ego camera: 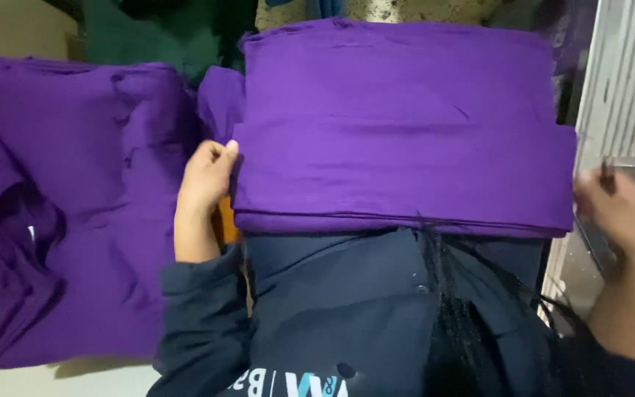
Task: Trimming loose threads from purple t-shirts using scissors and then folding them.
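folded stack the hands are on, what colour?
Solid purple, no pattern: folded stack, left hand at its edge. Head view.

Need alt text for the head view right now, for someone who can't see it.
A folded purple fabric stack sits before the person, left hand on its left edge, right hand blurred at its right edge. More purple garments lie at left.

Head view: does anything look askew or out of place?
Mostly tidy. The folded purple stack lies square, left hand at its edge. The purple garment beside it lies rumpled and unfolded.
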